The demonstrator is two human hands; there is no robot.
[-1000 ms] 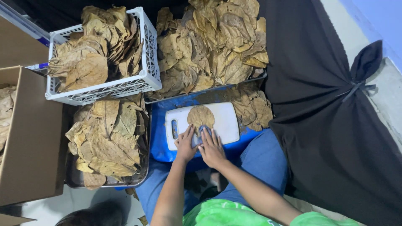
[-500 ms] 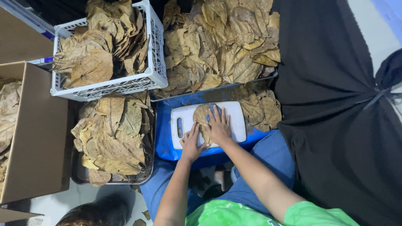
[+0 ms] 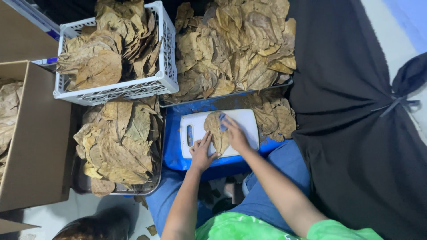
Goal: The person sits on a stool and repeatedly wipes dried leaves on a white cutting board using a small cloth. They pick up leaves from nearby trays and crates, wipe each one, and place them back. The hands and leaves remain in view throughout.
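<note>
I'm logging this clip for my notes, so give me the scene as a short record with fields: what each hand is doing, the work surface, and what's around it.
left hand: left hand flat on the near edge of the dry leaf
right hand: right hand pressing on the leaf with a small blue thing, too small to identify
surface: white cutting board on a blue tub
left of board: metal tray of leaves; cardboard box
behind: white basket of leaves; loose leaf pile
right: black cloth
</note>
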